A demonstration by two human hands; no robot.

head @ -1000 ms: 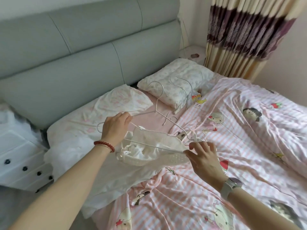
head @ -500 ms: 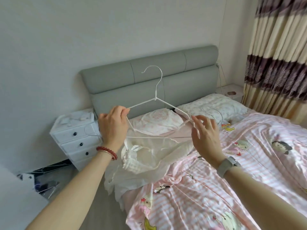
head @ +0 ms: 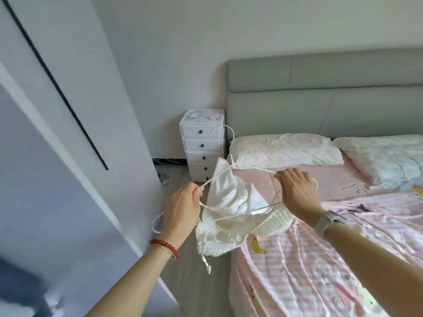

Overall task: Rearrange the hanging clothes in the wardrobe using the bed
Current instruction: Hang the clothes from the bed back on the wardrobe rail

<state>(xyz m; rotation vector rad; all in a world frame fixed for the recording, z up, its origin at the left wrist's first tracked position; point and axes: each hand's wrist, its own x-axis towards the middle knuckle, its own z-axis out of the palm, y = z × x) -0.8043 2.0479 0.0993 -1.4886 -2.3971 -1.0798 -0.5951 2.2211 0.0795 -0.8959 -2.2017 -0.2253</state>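
Note:
I hold a thin white wire hanger (head: 231, 149) in the air beside the bed (head: 320, 248). A small white garment (head: 231, 209) with a knitted hem is draped on it and sags below the bottom wire. My left hand (head: 183, 209) grips the hanger's left shoulder, fingers curled round the wire. On the other end, my right hand (head: 297, 193) pinches the right shoulder. The hook points up, in front of the drawer unit. A white wardrobe door (head: 75, 124) stands at the left.
A white bedside drawer unit (head: 202, 145) stands between the wall and the grey headboard (head: 320, 92). Two pillows (head: 283, 149) lie at the head of the bed. A few more wire hangers (head: 357, 191) lie on the pink striped cover. Wooden floor runs between bed and wardrobe.
The hanger with the white garment has been lifted off the bed and carried left. My view has swung left from the bed to the wardrobe side.

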